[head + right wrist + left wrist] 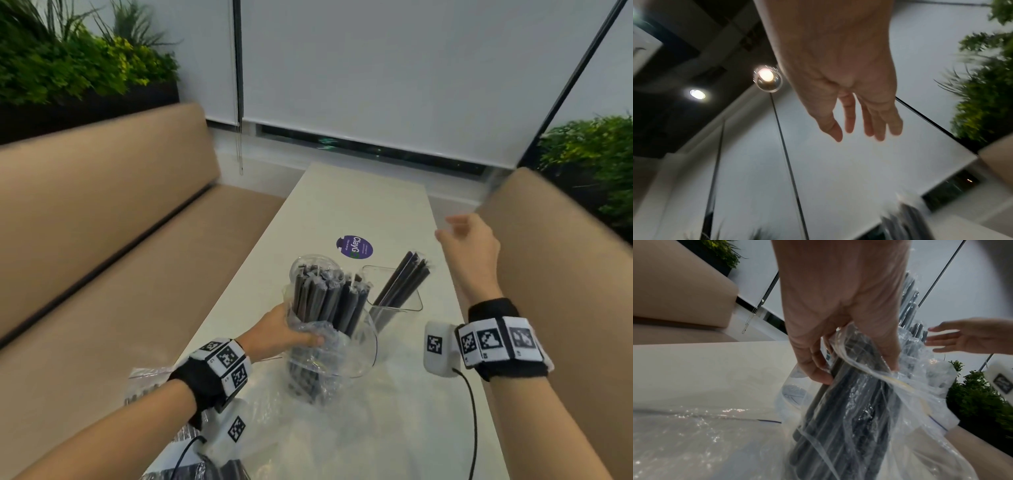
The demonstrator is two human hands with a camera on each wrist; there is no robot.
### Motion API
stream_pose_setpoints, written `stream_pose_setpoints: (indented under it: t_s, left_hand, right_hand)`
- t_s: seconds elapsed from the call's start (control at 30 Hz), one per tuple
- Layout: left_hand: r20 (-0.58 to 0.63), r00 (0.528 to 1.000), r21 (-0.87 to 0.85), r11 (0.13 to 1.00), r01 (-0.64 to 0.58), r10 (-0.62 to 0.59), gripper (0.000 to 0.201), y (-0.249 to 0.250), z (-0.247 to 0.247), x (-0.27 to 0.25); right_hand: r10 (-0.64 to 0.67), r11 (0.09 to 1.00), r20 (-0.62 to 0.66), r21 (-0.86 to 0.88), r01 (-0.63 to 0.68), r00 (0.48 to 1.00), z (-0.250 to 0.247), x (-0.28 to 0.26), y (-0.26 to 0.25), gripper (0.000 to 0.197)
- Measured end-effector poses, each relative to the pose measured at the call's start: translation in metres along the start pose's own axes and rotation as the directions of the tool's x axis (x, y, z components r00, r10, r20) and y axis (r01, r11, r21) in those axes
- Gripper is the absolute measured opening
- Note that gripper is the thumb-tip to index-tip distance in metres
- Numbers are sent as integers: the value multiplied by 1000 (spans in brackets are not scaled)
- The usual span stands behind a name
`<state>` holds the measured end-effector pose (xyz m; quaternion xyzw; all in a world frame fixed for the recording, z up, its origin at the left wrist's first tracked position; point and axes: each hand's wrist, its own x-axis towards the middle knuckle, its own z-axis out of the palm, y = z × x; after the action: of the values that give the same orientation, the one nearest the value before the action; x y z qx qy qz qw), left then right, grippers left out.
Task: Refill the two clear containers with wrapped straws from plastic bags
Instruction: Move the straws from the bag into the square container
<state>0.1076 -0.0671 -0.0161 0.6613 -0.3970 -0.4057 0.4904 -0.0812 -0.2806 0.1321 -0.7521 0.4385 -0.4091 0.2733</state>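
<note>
My left hand (301, 337) grips a clear plastic bag (318, 363) of dark wrapped straws (325, 298) and holds it upright, with the straw tops sticking out of the bag's mouth. The bag stands against a round clear container (372, 342); I cannot tell if it is inside it. Behind stands a square clear container (411, 305) with several straws (404, 281) leaning in it. My right hand (459, 236) hovers open and empty above the table's right edge. In the left wrist view, thumb and fingers (818, 376) pinch the bag (859, 402). The right hand (859, 128) shows straight fingers.
The long white table (359, 205) carries a purple round sticker (354, 246). Flat clear plastic (359, 428) lies near me, and more bagged straws (147, 387) sit at the lower left. Tan benches (120, 257) flank the table, with plants behind them.
</note>
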Motion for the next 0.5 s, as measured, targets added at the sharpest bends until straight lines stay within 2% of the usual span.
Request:
stream_pose_setpoints:
  t_s: [0.07, 0.13, 0.17, 0.23, 0.27, 0.37, 0.4, 0.5]
  left_hand:
    - [-6, 1000, -17, 1000, 3, -3, 90, -2, 0, 0]
    - [-12, 1000, -33, 999, -8, 8, 85, -3, 1, 0]
    - [-9, 1000, -38, 999, -17, 17, 81, -4, 1, 0]
    - [3, 999, -44, 998, -33, 33, 75, -3, 2, -2]
    - [12, 999, -47, 998, -42, 42, 73, -2, 3, -4]
    - [0, 998, -43, 998, -55, 55, 69, -2, 5, -7]
    - [-2, 999, -51, 997, -55, 55, 68, -2, 6, -9]
    - [-13, 999, -70, 997, -39, 38, 72, -5, 6, -12]
  right_hand:
    - [-39, 994, -3, 103, 39, 999, -2, -18, -13, 21]
    - [-26, 970, 113, 243, -2, 993, 13, -44, -13, 20]
    - [-7, 962, 207, 269, -50, 978, 23, -62, -11, 29]
    - [27, 965, 408, 227, -131, 913, 44, -98, -7, 54]
    - [22, 971, 450, 203, -126, 893, 55, -114, -6, 63]
    - [-30, 975, 384, 212, -57, 923, 78, -135, 2, 81]
    - [-29, 973, 355, 223, -55, 934, 81, -136, 3, 81]
    - [-39, 973, 289, 227, -28, 957, 86, -136, 6, 56]
